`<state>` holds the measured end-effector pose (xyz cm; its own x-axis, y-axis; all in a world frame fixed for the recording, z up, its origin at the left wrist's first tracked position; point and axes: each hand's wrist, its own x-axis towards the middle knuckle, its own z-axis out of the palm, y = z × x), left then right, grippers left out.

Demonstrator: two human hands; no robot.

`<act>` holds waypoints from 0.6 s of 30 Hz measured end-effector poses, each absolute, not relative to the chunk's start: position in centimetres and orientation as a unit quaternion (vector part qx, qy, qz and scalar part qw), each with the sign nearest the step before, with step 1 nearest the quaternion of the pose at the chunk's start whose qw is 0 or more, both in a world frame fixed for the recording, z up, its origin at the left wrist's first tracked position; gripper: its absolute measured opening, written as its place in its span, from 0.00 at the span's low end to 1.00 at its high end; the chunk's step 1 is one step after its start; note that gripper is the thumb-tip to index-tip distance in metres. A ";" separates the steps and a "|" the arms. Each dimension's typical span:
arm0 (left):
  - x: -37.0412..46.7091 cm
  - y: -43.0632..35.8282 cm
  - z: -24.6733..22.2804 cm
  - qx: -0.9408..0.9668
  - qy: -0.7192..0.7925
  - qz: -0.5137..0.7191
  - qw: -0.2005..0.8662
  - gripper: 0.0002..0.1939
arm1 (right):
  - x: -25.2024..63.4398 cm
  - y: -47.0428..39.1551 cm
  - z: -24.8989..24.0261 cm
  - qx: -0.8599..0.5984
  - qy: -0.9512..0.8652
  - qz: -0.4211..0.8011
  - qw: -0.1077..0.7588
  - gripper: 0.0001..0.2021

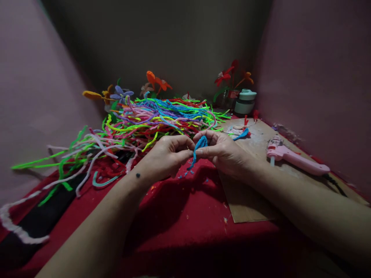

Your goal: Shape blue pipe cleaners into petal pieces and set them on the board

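Where the Grip Is Small, Slips Come Easily

Because the blue fuzzy stem (200, 143) is bent into a narrow loop, it depends on a very small hold near the centre of the frame. The right hand (224, 151) has its thumb pressed over the loop, with the fingers curled behind. The left hand (171, 152) comes in from the other side, its thumb and forefinger drawn close together at the loop's left edge; whether they grip the stem or merely touch it cannot be told. A short tail of the stem points downward below them.

If the right thumb eases off, the loop could probably spring open or twist out of line. Rough bending might shed fuzz, and blue scraps (185, 173) lie on the red cloth (174, 231) just below the hands.

Toward the right of the frame, a pink glue gun (301, 160) rests on the tan board (252, 208) near the right forearm. A careless sweep of that arm could knock it; whether it is hot cannot be seen. At upper centre-left, strands straggle from the heaped coloured stems (165, 116), and a left sleeveless forearm brushing them could drag some loose.
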<state>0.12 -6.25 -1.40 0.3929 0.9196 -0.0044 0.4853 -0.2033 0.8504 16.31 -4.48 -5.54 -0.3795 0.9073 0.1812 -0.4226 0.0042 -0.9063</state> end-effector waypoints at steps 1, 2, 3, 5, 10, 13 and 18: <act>0.1 -6.2 -1.4 0.734 0.478 0.264 0.405 0.05 | 16.3 -4.4 -5.6 -0.252 -0.502 0.653 0.508 0.18; 0.1 -6.1 -1.5 0.739 0.473 0.261 0.403 0.06 | 16.3 -4.4 -5.6 -0.264 -0.506 0.642 0.513 0.18; 0.0 -6.1 -1.5 0.742 0.469 0.259 0.402 0.07 | 16.3 -4.3 -5.6 -0.274 -0.511 0.629 0.517 0.19; 0.0 -6.0 -1.6 0.744 0.471 0.254 0.399 0.10 | 16.3 -4.3 -5.5 -0.282 -0.521 0.614 0.522 0.19; 0.0 -5.7 -1.8 0.728 0.483 0.258 0.413 0.12 | 16.5 -4.2 -5.4 -0.261 -0.496 0.637 0.530 0.16; 0.0 -5.5 -2.0 0.726 0.482 0.254 0.419 0.10 | 16.6 -4.2 -5.3 -0.271 -0.493 0.638 0.526 0.08; -0.2 -5.5 -2.1 0.712 0.469 0.249 0.460 0.11 | 16.5 -4.1 -5.4 -0.300 -0.490 0.628 0.524 0.08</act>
